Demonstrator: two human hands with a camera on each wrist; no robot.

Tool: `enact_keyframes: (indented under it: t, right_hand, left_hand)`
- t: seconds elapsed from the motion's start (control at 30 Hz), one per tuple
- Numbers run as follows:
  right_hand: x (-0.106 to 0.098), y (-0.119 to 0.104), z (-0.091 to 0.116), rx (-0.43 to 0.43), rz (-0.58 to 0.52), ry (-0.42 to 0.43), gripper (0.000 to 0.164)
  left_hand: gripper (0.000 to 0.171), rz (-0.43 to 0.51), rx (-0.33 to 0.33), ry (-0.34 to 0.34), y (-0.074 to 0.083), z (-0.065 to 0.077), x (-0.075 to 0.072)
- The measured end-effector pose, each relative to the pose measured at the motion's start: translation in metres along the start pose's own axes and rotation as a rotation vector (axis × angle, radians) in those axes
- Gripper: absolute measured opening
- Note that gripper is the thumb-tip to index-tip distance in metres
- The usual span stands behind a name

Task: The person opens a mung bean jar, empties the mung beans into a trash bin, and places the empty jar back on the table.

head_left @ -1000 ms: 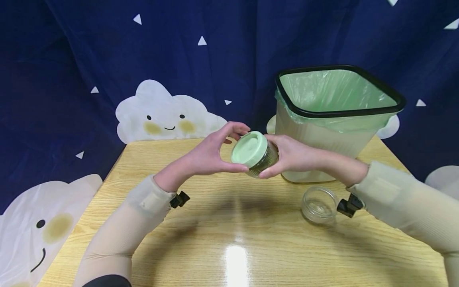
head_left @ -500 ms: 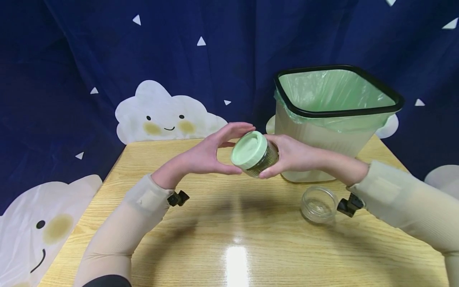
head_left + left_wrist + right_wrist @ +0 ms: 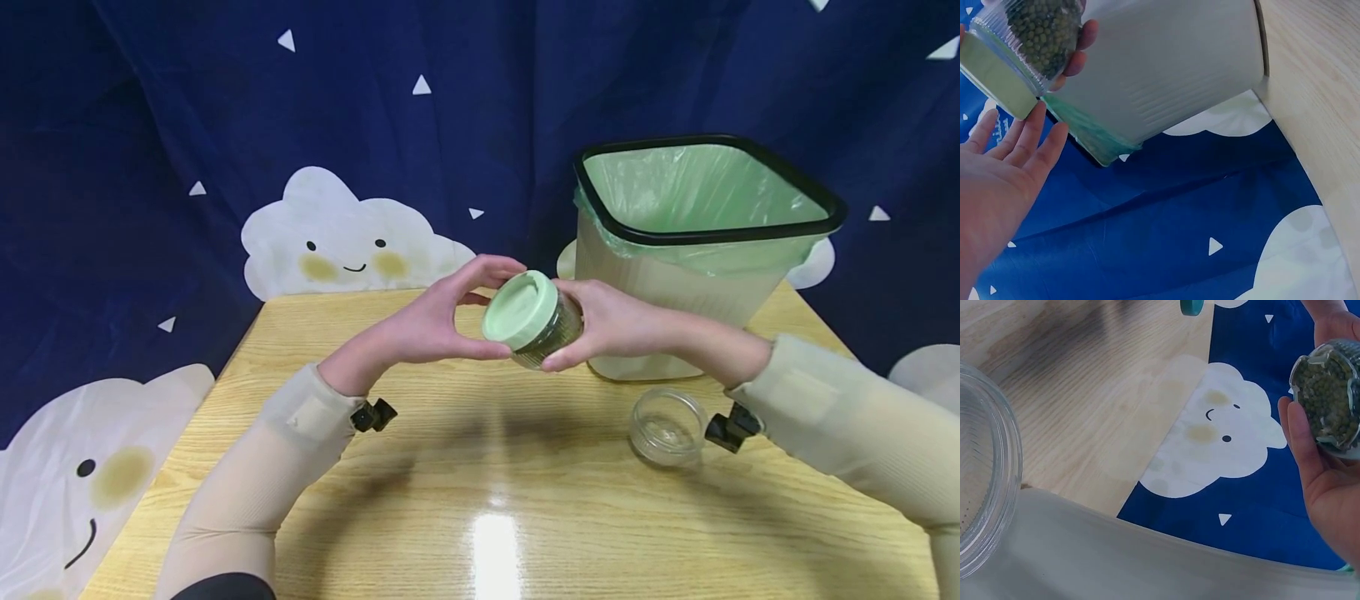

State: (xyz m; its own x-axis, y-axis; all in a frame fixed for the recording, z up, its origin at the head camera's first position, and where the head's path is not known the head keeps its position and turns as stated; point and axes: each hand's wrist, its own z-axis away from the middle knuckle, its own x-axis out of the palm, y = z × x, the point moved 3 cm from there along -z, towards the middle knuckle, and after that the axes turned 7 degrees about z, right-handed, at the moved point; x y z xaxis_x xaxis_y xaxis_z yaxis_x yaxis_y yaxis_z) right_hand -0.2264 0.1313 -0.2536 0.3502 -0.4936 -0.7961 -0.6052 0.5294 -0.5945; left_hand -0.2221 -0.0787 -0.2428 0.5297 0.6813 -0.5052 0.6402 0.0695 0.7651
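Observation:
A clear ribbed jar (image 3: pixel 1038 47) of small green beans, like mung beans, is held tilted above the table. My right hand (image 3: pixel 618 321) grips its body from the right side, with the thumb below and the fingers behind. The pale green lid (image 3: pixel 520 310) sits on the jar and faces left towards my left hand (image 3: pixel 431 321). My left thumb and fingertips lie at opposite edges of the lid, with a gap between palm and lid. The left wrist view shows the fingertips (image 3: pixel 1036 115) right at the lid's rim. In the right wrist view the beans (image 3: pixel 1329 397) show through the jar's base.
A bin (image 3: pixel 660 283) with a black rim and green liner stands at the back right. In front of it, on the wooden table (image 3: pixel 360 508), is a clear round open container (image 3: pixel 666 429). A dark blue curtain (image 3: pixel 480 108) with clouds hangs behind.
My left fingers and thumb drew slightly away from the lid, then came back to its edge. The right hand and jar have stayed nearly still.

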Motion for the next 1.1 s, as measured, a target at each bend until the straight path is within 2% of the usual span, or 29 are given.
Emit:
enact_keyframes:
  t: [0.3, 0.57, 0.7, 0.87, 0.97, 1.1]
  right_hand:
    - [-0.0001, -0.0005, 0.0006, 0.004, 0.001, 0.004, 0.068]
    - [0.0002, -0.0001, 0.0009, 0.008, -0.006, 0.002, 0.068]
    - [0.0008, 0.0004, 0.0008, 0.006, -0.001, 0.003, 0.068]
    - [0.001, 0.0007, 0.0009, 0.001, -0.005, 0.001, 0.068]
    - [0.0009, 0.0011, 0.0009, 0.0, -0.008, -0.002, 0.068]
    - [0.0008, 0.0009, 0.0005, -0.007, -0.006, -0.009, 0.068]
  left_hand:
    - [0.077, -0.078, -0.046, 0.039, -0.0011, -0.0014, 0.0011]
    - [0.082, -0.103, -0.055, 0.027, -0.0018, -0.0015, 0.0014]
    - [0.086, -0.079, -0.046, 0.003, -0.0011, -0.0012, 0.0019]
    - [0.088, -0.025, 0.01, -0.032, -0.0002, -0.0023, 0.0028]
    - [0.087, -0.006, 0.033, -0.035, -0.0001, -0.0029, 0.0021]
    - [0.085, -0.001, 0.024, -0.023, 0.0, -0.0024, 0.0011]
